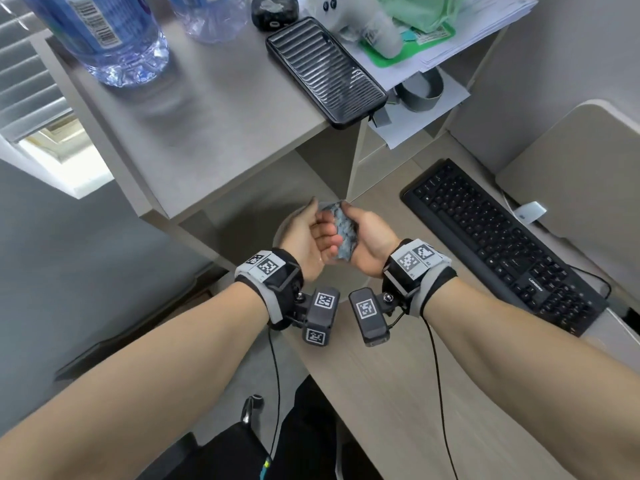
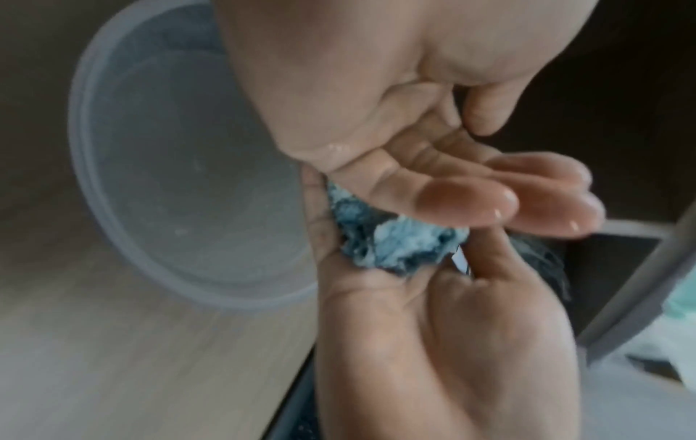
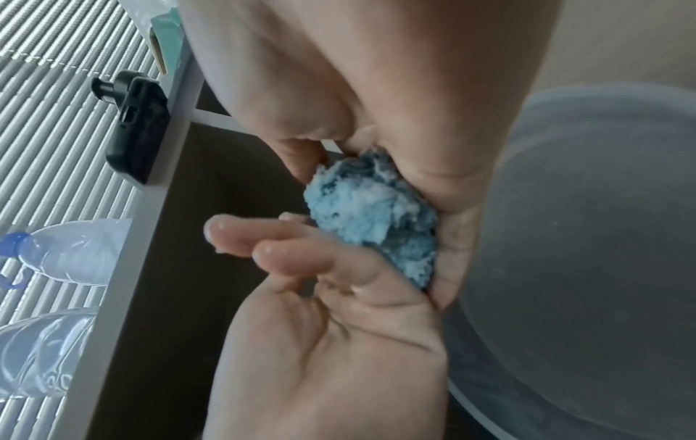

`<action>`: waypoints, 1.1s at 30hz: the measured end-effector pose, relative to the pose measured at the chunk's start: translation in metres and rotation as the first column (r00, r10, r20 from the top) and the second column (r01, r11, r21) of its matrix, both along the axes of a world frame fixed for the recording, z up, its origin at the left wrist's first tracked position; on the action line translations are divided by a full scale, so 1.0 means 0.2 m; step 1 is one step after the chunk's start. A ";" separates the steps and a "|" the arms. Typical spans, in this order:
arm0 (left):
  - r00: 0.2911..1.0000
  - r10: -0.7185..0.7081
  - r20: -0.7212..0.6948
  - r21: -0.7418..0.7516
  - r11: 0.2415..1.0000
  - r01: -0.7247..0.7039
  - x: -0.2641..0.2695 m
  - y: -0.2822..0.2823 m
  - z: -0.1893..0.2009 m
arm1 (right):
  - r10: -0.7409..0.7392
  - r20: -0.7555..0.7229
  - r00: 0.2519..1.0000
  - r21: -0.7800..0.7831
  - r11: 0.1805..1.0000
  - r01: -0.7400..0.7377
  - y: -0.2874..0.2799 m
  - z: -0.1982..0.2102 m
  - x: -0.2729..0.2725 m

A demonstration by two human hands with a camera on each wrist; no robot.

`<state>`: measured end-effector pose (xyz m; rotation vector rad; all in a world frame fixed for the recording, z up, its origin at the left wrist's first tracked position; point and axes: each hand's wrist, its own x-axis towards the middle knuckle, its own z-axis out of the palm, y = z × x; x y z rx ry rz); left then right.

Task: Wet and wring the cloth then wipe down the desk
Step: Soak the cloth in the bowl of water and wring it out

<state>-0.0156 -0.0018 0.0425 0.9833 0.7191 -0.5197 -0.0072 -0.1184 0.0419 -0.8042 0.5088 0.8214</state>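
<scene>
A bunched, wet blue cloth [image 1: 343,233] [image 2: 391,247] [image 3: 373,214] is held over a clear plastic bowl [image 1: 282,230] [image 2: 81,143] [image 3: 602,208] on the wooden desk [image 1: 381,375]. My right hand [image 1: 369,237] [image 2: 433,342] [image 3: 376,89] grips the cloth between thumb and fingers. My left hand [image 1: 308,230] [image 2: 376,104] [image 3: 331,342] faces it, palm in. Its wet fingers [image 2: 467,202] are nearly straight and lie against the cloth's side. Part of the cloth is hidden inside the right palm.
A black keyboard [image 1: 502,247] lies to the right of the hands. A grey shelf unit [image 1: 207,133] rises behind the bowl, carrying water bottles [image 1: 104,36], a black ribbed slab [image 1: 325,71] and papers. A chair arm [image 1: 251,407] sits below the desk edge.
</scene>
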 end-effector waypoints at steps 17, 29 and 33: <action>0.974 -0.225 0.035 -0.042 0.973 0.226 -0.01 -0.03 0.06 | 0.555 0.410 0.724 -0.810 0.586 0.010 -0.01 0.16 -0.05; 0.965 -0.259 0.052 -0.233 0.936 0.264 -0.08 -0.07 0.07 | -0.039 0.184 0.982 -0.259 0.962 0.087 -0.17 0.15 -0.04; 0.951 -0.308 0.022 -0.109 0.945 0.309 -0.11 -0.07 0.03 | 0.282 0.362 0.888 -0.718 0.692 0.073 -0.29 0.11 -0.08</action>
